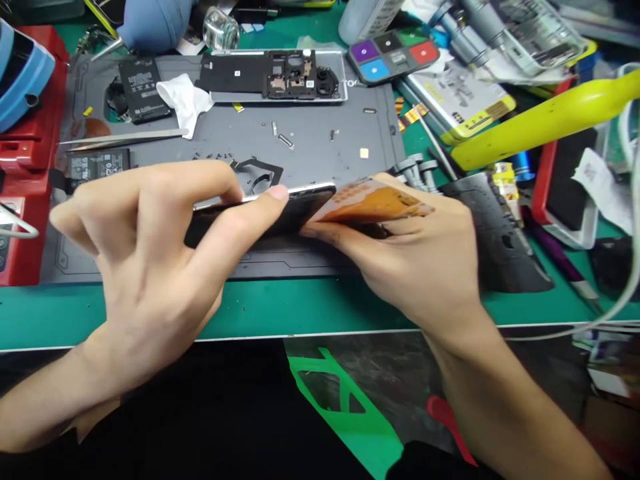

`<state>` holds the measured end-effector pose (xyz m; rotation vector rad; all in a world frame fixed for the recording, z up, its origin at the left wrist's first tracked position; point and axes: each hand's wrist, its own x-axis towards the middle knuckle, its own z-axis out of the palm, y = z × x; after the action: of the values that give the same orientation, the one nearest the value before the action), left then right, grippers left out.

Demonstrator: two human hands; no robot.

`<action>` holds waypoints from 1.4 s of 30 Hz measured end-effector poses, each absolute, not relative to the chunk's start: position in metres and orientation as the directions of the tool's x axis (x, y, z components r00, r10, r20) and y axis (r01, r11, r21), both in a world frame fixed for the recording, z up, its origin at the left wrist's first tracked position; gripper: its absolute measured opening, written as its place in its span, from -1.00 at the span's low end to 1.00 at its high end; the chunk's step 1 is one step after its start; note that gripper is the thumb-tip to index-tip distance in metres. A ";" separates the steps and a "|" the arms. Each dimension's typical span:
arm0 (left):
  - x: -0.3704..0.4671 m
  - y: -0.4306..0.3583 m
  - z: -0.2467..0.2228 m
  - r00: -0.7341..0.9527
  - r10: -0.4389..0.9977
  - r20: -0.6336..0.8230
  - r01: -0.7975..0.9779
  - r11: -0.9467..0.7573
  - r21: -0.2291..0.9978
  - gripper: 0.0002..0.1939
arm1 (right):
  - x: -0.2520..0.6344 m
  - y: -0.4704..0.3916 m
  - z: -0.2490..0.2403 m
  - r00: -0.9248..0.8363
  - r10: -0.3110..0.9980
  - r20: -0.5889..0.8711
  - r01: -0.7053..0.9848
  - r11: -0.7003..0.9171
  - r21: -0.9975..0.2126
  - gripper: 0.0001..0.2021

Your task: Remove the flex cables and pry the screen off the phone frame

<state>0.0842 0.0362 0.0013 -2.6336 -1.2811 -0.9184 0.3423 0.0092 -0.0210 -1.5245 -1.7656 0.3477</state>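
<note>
My left hand [165, 247] is closed on a slim dark phone [300, 208] with a silver edge, tilted up over the grey work mat [340, 257]. Its thumb lies along the top edge. In my right hand [415, 260], pinched between thumb and fingers, is a thin sheet, orange-brown and pale [373, 200]. The near corner of this sheet meets the phone's right end; whether they are joined I cannot tell. Behind the phone, a black angular piece with a ring [263, 172] rests on the mat. The right fingers are partly hidden behind the sheet.
An opened phone body [285, 75] lies at the mat's back, with tweezers [125, 137], a white tissue [185, 100] and a battery [144, 90] to its left. A yellow-handled tool [540, 123] and a curved dark panel [505, 233] lie right. A red device [30, 160] borders the left.
</note>
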 end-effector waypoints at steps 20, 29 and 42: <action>0.063 0.032 0.006 0.648 0.376 0.663 0.686 -0.665 -0.294 -0.38 | 0.326 -0.008 -0.012 -0.084 0.805 0.588 0.653 0.490 -0.577 -0.91; 0.053 0.030 -0.002 0.458 0.344 0.820 0.763 -0.625 -0.164 -0.30 | 0.299 -0.032 0.019 -0.146 0.644 0.751 0.742 0.574 -0.347 -0.85; 0.068 0.033 0.021 0.254 0.335 0.907 0.797 -0.604 0.000 -0.13 | 0.290 -0.016 0.066 -0.128 0.560 0.818 0.822 0.521 -0.228 -0.81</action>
<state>0.0683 0.0328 0.0210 -2.0655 -1.0269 -1.3194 0.2901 -0.0156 0.0660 -1.1503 -1.8119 -0.3461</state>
